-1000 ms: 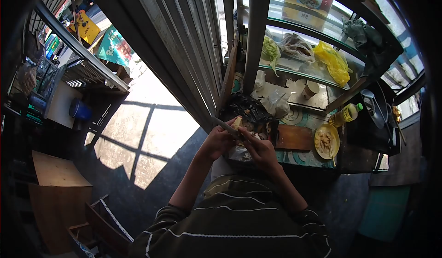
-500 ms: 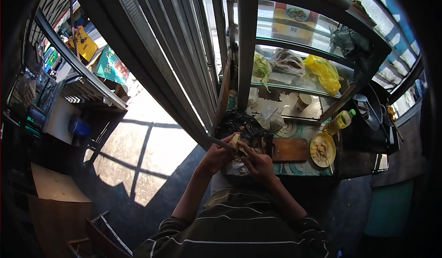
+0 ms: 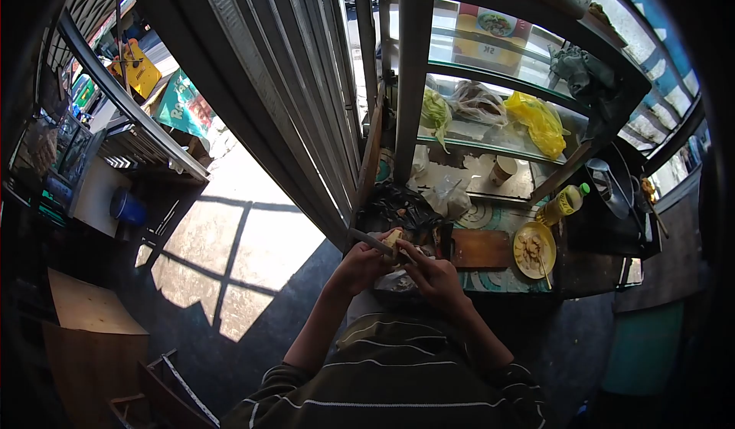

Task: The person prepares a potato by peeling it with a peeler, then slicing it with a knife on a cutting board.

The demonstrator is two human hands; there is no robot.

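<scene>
My left hand [image 3: 358,270] is closed around a pale yellowish piece of food [image 3: 393,239], whose kind I cannot make out. Across it lies a knife [image 3: 369,240], its grey blade pointing up and to the left. My right hand [image 3: 435,277] is closed at the other end of the knife, with its fingers against the pale piece; the handle is hidden. Beneath both hands are a crumpled black plastic bag [image 3: 402,203] and clear plastic [image 3: 396,280]. Just right of my right hand lies a brown wooden cutting board [image 3: 481,249].
A yellow plate [image 3: 534,264] with food bits and a utensil sits beside a green-capped bottle [image 3: 565,203]. Behind stands a glass display case [image 3: 413,84] holding leafy greens [image 3: 435,115] and a yellow bag [image 3: 538,125]. Metal shutter slats [image 3: 283,99] rise on the left. A dark pan [image 3: 612,199] stands right.
The knife blade and the pale piece have shifted slightly between my hands, and my right fingers have moved a little. The view has turned very slightly; everything else stays in place.
</scene>
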